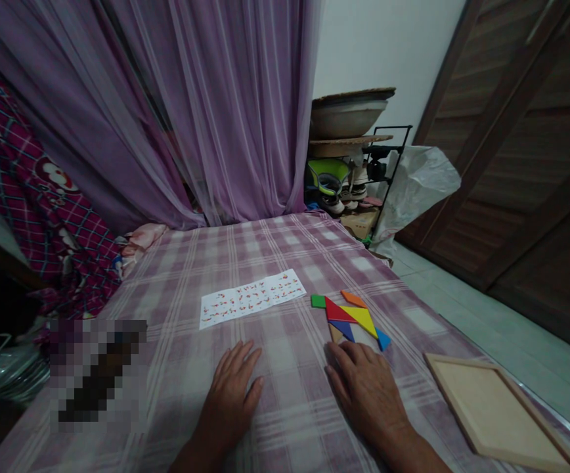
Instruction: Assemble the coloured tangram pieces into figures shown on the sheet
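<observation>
My left hand [234,387] lies flat on the checked bed sheet with its fingers spread, just below a white paper sheet [250,299] printed with small coloured figures. My right hand [366,387] also rests palm down, its fingers stretched out over the lower edge of a group of tangram pieces. Among these are a green piece [318,301], a red triangle [337,311], a yellow triangle [364,319], an orange piece [352,299], a purple-blue piece [345,328] and a light blue triangle [383,338]. A tan piece [335,334] is partly hidden by my right fingertips.
A shallow wooden tray [504,410] lies at the right edge of the bed. Purple curtains [245,112] hang behind it. A rack [391,171] with shoes and basins stands at the back right. A blurred-out patch [100,374] covers something at left.
</observation>
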`<state>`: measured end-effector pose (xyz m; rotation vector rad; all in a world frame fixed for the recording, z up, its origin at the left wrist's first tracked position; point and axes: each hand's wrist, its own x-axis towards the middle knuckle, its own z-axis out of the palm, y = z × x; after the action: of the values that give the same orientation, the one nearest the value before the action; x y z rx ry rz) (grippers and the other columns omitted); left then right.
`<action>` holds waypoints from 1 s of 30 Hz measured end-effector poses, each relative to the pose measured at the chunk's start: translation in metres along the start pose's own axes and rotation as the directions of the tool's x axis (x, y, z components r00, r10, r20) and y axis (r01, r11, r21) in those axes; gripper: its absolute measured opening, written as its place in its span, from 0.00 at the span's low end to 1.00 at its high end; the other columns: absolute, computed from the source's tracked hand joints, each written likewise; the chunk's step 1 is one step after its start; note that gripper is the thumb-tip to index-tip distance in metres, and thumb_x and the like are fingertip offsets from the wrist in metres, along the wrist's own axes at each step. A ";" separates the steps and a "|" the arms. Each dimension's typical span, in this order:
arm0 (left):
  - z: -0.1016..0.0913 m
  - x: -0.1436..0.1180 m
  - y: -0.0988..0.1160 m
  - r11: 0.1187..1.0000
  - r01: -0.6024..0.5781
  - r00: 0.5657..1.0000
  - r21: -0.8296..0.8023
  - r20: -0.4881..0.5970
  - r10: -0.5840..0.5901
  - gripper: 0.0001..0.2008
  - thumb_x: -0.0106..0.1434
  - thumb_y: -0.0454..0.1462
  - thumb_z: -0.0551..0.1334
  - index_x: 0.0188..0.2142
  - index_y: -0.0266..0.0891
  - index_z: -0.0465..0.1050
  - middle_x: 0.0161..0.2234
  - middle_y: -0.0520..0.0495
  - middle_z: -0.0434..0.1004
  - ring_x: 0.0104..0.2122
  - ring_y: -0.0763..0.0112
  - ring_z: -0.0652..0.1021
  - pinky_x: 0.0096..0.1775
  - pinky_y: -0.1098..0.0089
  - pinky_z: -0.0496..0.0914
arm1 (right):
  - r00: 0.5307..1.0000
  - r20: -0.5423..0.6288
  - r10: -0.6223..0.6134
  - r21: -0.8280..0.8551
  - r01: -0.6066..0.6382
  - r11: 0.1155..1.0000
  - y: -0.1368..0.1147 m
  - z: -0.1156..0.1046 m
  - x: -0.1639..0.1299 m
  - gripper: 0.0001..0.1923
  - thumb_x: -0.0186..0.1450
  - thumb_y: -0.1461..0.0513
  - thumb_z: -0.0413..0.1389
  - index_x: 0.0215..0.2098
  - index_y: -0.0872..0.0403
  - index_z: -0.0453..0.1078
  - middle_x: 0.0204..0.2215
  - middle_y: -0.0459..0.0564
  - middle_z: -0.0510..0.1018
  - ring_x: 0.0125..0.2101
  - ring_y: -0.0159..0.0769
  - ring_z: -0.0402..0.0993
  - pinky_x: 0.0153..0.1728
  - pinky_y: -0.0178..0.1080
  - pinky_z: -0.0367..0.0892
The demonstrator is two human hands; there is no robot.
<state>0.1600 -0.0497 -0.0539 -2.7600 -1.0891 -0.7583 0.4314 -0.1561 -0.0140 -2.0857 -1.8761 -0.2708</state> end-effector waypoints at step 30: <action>-0.001 0.000 0.002 1.000 0.013 1.000 -0.015 0.022 -0.013 0.21 0.68 0.38 0.53 0.59 0.41 0.68 0.59 0.42 0.71 0.59 0.56 0.70 0.59 0.52 0.67 | 0.999 0.042 0.031 -0.043 -0.029 0.999 -0.001 0.008 0.003 0.17 0.67 0.60 0.53 0.53 0.53 0.69 0.47 0.55 0.77 0.46 0.47 0.70 0.43 0.45 0.59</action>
<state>0.1609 -0.0508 -0.0526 -2.7831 -1.1111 -0.7420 0.4300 -0.1499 -0.0204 -2.1619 -1.8775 -0.2637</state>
